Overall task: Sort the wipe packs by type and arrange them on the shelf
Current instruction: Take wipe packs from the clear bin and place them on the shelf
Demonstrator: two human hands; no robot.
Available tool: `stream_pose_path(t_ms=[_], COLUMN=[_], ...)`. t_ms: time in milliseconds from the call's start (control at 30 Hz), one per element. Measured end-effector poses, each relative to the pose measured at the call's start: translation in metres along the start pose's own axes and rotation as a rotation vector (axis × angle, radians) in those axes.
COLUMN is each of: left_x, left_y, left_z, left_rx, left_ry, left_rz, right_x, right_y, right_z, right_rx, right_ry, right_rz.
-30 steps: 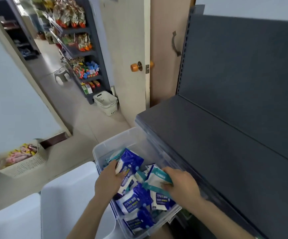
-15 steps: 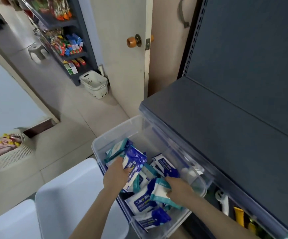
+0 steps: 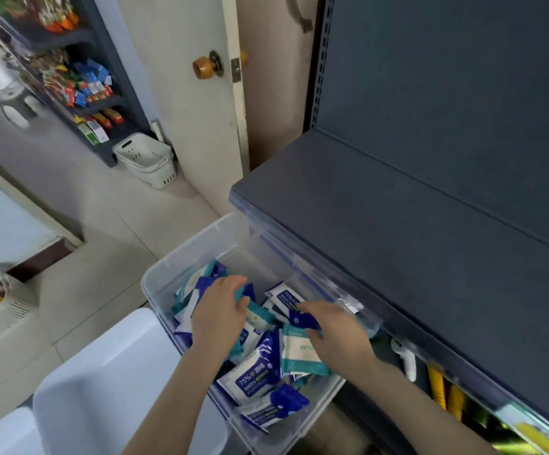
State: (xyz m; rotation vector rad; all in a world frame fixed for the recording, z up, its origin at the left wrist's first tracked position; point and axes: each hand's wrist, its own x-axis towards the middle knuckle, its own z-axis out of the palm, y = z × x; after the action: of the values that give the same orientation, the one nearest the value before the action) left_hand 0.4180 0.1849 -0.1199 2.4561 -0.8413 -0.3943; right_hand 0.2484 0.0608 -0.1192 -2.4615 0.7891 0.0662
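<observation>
Packs of 2 kinds, blue (image 3: 260, 372) and teal (image 3: 301, 356), lie jumbled in the clear bin (image 3: 181, 261) just below the bare shelf (image 3: 414, 241). My left hand (image 3: 217, 310) presses on the heap, fingers curled on a teal edge; whether it grips, I cannot tell. My right hand (image 3: 332, 330) rests flat, holding nothing. Slick wrappers could slide, and I could pull out mixed kinds.
</observation>
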Motion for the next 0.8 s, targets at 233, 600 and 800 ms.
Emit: stream_pose_path(t_ms=[233,600,800], left_x=[-0.017,-0.068,-0.101], left_y=[0.092,0.288,0.384], left_z=[0.005,0.086,0.140], left_rx=[0.091,0.216,0.213], left_ry=[0.015,-0.246,-0.331], left_rz=[0.282,0.765,0.898], right_x=[-0.067,-0.194,-0.254], right_y=[0.035,0.182,0.262], right_z=[-0.081,-0.188,-0.220], right_rx=[0.019,-0.142,-0.145], right_ry=[0.353,0.422,0.468], right_rz=[-0.034,0.353,0.496])
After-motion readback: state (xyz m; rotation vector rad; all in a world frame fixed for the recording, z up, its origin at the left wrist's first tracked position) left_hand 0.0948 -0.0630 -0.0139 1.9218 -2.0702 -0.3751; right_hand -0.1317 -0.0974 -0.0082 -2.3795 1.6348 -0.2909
